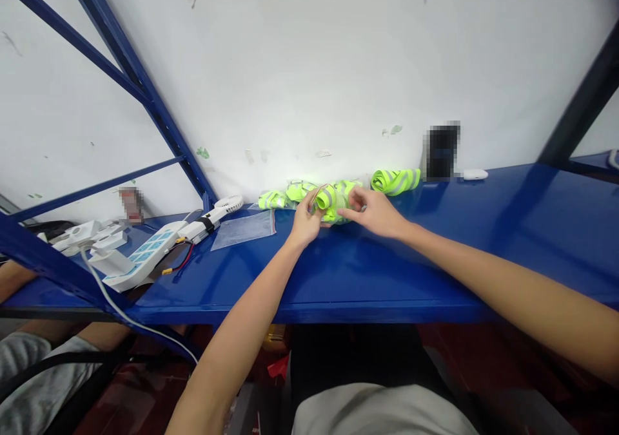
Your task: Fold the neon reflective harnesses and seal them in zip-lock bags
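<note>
A rolled fluorescent yellow reflective vest (329, 198), with silver bands and what looks like clear plastic about it, is between my two hands above the blue table. My left hand (307, 221) is closed round its left end. At its right side, the bent fingers and thumb of my right hand (374, 211) are closed on it. Behind my left hand lie more rolled vests (272, 200) in clear plastic. Another rolled vest (396, 182) rests by the wall, right of my right hand. A flat clear zip bag (244, 230) lies to the left on the table.
On the blue table (425, 274) are a white handheld fan (227, 204), a power strip (145, 258) and a yellow-ended cable (181, 261), all left. A dark blurred-out object (440, 151) leans on the wall beside a small white case (474, 174). Another person sits left, beyond a blue frame post.
</note>
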